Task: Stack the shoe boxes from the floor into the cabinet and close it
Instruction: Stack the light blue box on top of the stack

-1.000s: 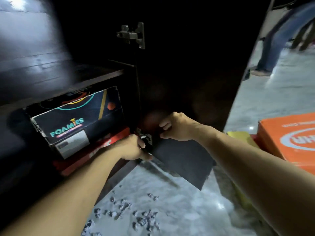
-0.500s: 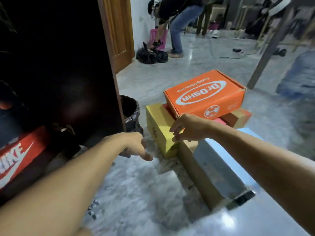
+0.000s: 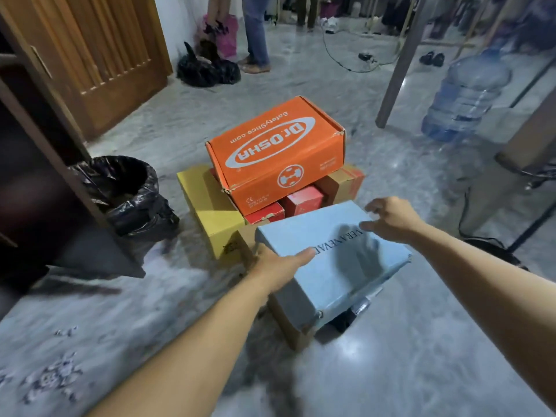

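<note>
both hands were at the light blue box, which sat on a brown box on the floor. left hand lay against the blue box's left edge, thumb flat on the lid; i could not tell whether its fingers curled round the side, as they were hidden. right hand was at the far right corner of the lid, fingers spread and loosely bent, touching or just above it; no firm grip visible. just beyond, the orange box rested on red boxes, with a yellow box to their left. the dark cabinet stood open at far left, a black-lined bin just beside its door. a large water bottle stood well apart at right.
</note>
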Motion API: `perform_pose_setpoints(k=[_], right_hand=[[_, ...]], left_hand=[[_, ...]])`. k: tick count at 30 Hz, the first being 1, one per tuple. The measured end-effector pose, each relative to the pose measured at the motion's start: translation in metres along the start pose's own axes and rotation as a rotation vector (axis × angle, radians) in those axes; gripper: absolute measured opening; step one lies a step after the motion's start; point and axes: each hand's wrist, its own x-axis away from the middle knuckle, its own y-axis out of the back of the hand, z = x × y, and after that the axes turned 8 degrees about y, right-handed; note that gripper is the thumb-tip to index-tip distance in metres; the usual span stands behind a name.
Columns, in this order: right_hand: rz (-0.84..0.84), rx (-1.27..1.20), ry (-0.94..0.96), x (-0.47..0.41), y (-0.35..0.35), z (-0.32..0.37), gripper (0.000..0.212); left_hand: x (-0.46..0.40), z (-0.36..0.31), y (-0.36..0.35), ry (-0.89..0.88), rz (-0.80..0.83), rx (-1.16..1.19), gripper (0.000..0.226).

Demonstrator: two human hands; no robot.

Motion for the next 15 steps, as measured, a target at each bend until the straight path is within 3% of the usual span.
perform_pose_setpoints(k=[2,5,9,12,15], right_hand=[[0.106,-0.001,-0.078,-0.002,-0.003,-0.022,0.066],[0.226,-0.070,-0.134,-0.002,-0.011,-0.042,0.089],[0.305,-0.197,-0.200,0.004,-0.017,-0.049,0.090],[0.280,-0.209,-0.167,0.011,-0.015,-0.047,0.091],[0.283,-0.215,-0.092,0.025,-0.001,-0.033,0.093]], left_hand=[[-0.005,0.001,-0.022,0.013,-0.024,0.114,0.141],[-0.007,0.004,-0.041,0.042,-0.079,0.143,0.130],[-0.004,0.012,-0.054,0.023,-0.236,0.100,0.101],[-0.002,0.016,-0.047,0.010,-0.264,0.134,0.079],[0.012,0.022,-0.024,-0.049,-0.281,0.117,0.082]])
